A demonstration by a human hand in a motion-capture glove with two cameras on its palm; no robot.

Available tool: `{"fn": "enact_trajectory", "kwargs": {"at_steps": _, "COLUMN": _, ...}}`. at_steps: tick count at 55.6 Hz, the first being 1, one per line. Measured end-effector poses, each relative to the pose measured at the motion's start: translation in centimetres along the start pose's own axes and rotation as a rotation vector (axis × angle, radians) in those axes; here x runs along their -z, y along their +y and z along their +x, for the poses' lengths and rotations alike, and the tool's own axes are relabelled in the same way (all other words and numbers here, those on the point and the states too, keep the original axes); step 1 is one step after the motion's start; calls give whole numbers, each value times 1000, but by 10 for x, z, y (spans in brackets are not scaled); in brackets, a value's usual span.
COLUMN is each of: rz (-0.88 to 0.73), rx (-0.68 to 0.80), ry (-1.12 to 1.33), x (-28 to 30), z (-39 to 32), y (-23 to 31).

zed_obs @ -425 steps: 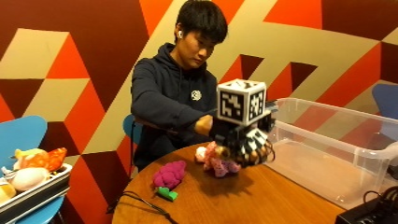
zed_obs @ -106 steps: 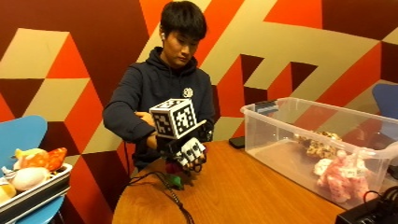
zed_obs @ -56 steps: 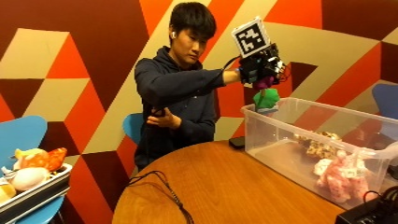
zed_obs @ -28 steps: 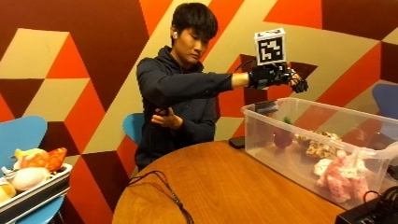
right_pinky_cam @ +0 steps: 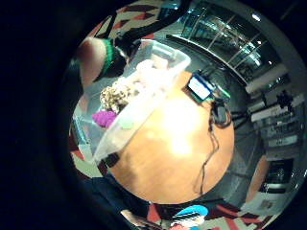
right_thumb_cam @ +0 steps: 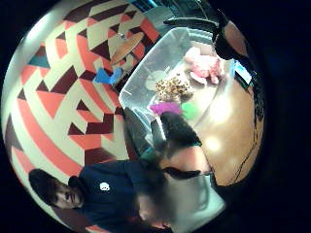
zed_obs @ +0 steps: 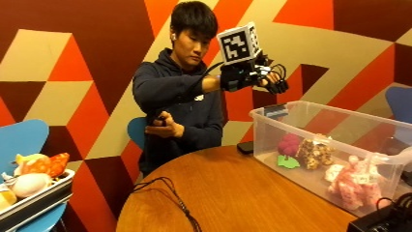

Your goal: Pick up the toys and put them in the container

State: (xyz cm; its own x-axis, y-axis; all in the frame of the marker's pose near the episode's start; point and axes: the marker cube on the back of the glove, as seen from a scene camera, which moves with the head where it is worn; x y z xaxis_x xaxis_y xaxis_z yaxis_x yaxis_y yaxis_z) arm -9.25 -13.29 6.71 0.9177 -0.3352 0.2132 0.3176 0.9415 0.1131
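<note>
The black-gloved right hand point(zed_obs: 257, 77) hangs high over the near end of the clear plastic container point(zed_obs: 386, 126), fingers point(zed_obs: 278, 86) drooping loosely and holding nothing. Down inside lie the purple plush toy with the green leaf point(zed_obs: 287, 145), a brown spotted plush toy point(zed_obs: 313, 152) just beside it, and a pink plush toy point(zed_obs: 353, 179) further along. My read: the drop is done, so lift the hand straight away without clipping the rim. The round wooden desk point(zed_obs: 244, 193) carries no other toy that I can see. The thumb-side palm view looks down into the tub from above, showing the purple toy point(right_thumb_cam: 165, 108) against the near wall; the outside view shows the hand's height.
</note>
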Motion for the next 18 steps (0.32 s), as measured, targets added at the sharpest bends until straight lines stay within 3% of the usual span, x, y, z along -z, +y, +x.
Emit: {"fn": "enact_trajectory", "kwargs": {"at_steps": 18, "rz": 59, "rx": -89, "ry": 41, "x": 2, "z": 74, "y": 79}}
